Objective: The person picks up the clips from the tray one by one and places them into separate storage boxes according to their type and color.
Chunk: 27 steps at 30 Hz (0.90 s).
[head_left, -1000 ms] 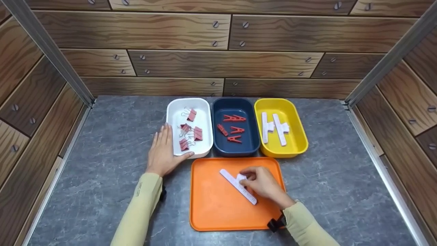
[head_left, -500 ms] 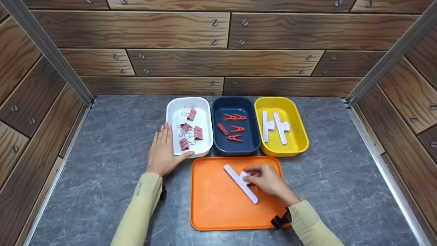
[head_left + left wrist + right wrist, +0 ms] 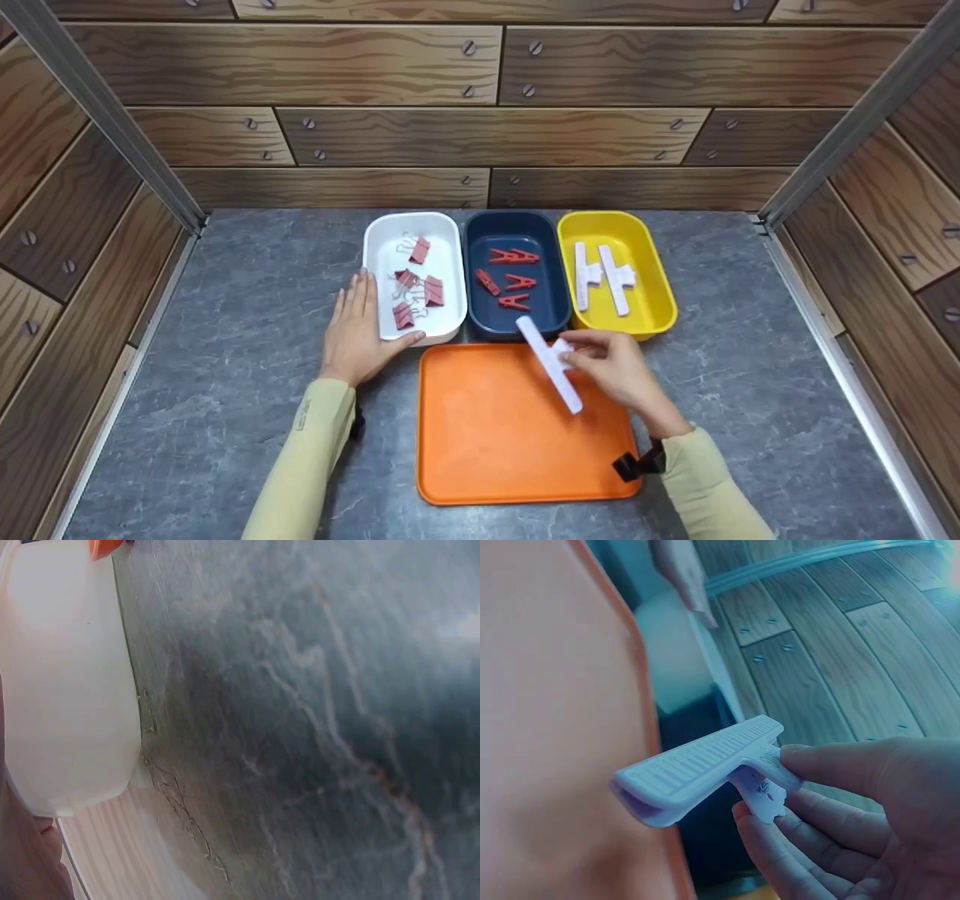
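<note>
My right hand [image 3: 619,367] pinches the grip tabs of a long pale lilac bag clip [image 3: 550,365], thumb on one tab and fingers on the other. The clip is raised over the far part of the orange tray [image 3: 487,450], its far end overlapping the navy container's near rim in the head view. In the right wrist view the clip [image 3: 705,765] shows a ribbed long bar. My left hand [image 3: 354,330] lies along the left wall of the white container [image 3: 382,225], fingers straight, thumb at its near corner. That container holds several red binder clips [image 3: 433,291].
The navy container [image 3: 480,225], in the middle, holds several small red clothespins [image 3: 519,282]. At the right, the yellow container [image 3: 652,300] has two pale lilac bag clips [image 3: 615,280] inside. Wood-patterned walls and metal rails bound the grey marbled table [image 3: 255,300].
My right hand has lifted the bag clip off the orange tray and carried it away from me and slightly right. The left hand has stayed at the white container.
</note>
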Tool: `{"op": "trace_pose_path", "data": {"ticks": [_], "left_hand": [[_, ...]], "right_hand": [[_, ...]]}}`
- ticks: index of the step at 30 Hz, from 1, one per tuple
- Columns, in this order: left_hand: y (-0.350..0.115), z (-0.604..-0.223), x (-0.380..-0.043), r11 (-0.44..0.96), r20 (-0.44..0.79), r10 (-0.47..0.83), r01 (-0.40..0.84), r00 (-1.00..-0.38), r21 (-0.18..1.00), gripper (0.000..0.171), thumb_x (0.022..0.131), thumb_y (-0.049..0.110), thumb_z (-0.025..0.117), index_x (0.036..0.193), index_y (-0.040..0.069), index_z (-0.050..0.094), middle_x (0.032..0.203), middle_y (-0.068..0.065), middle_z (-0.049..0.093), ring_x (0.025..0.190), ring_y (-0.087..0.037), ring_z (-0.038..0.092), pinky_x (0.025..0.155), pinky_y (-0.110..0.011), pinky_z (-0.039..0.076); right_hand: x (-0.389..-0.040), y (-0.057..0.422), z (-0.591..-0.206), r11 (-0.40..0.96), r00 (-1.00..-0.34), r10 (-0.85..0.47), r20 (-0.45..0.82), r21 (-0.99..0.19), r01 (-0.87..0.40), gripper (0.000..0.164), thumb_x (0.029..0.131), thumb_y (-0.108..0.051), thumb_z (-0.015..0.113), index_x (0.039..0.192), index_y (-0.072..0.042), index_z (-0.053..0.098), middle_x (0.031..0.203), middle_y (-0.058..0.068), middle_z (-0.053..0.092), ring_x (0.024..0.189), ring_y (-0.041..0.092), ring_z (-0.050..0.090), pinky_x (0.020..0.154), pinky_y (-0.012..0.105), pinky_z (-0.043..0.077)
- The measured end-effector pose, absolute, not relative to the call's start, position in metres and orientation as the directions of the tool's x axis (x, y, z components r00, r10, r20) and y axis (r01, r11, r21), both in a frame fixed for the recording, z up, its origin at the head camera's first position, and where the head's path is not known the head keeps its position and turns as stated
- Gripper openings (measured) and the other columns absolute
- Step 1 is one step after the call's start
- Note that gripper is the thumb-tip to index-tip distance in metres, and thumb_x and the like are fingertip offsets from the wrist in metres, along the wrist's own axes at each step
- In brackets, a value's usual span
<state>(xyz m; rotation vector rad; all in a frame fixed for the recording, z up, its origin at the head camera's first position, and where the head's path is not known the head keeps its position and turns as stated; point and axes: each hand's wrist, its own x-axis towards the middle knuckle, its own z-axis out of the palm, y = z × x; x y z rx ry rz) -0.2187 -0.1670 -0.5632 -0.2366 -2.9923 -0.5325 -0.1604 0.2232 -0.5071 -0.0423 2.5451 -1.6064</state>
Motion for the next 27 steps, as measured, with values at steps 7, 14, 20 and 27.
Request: {"op": "trace_pose_path", "data": {"ticks": [7,14,20,27], "left_hand": [[-0.167,-0.564,-0.219,0.927,0.120,0.136,0.169,-0.983,0.335,0.132,0.077,0.093,0.045,0.161,-0.003,0.010,0.168,-0.020,0.009,0.154,-0.034,0.008,0.124,-0.042,0.002],[-0.168,-0.563,-0.219,0.925,0.129,0.141,0.177,-0.982,0.335,0.131,0.078,0.092,0.046,0.161,-0.003,0.010,0.168,-0.020,0.009,0.154,-0.034,0.009,0.124,-0.042,0.002],[-0.168,-0.561,-0.218,0.921,0.140,0.145,0.185,-0.979,0.343,0.129,0.079,0.089,0.051,0.161,-0.004,0.013,0.167,-0.021,0.011,0.154,-0.034,0.009,0.125,-0.042,0.003],[-0.167,-0.562,-0.218,0.926,0.125,0.140,0.174,-0.982,0.334,0.130,0.079,0.091,0.047,0.161,-0.003,0.011,0.168,-0.020,0.011,0.154,-0.032,0.008,0.125,-0.041,0.002]], "right_hand": [[-0.169,0.241,-0.486,0.415,-0.997,-0.064,-0.041,-0.910,0.011,0.032,0.093,-0.005,0.074,0.123,0.005,0.071,0.104,0.018,0.072,0.084,0.023,0.071,0.073,0.032,0.062],[-0.176,0.257,-0.464,0.457,-1.000,-0.006,0.022,-0.889,-0.022,0.036,0.094,-0.014,0.076,0.126,0.002,0.070,0.112,0.019,0.071,0.087,0.015,0.069,0.073,0.020,0.056],[-0.186,0.267,-0.449,0.441,-0.999,0.011,0.030,-0.897,-0.022,0.040,0.095,-0.020,0.075,0.128,0.000,0.069,0.116,0.019,0.069,0.089,0.015,0.069,0.075,0.023,0.059],[-0.202,0.281,-0.439,0.392,-0.997,0.048,0.067,-0.919,-0.043,0.040,0.095,-0.013,0.074,0.130,0.005,0.065,0.118,0.021,0.066,0.088,0.010,0.069,0.078,0.024,0.059]]}}
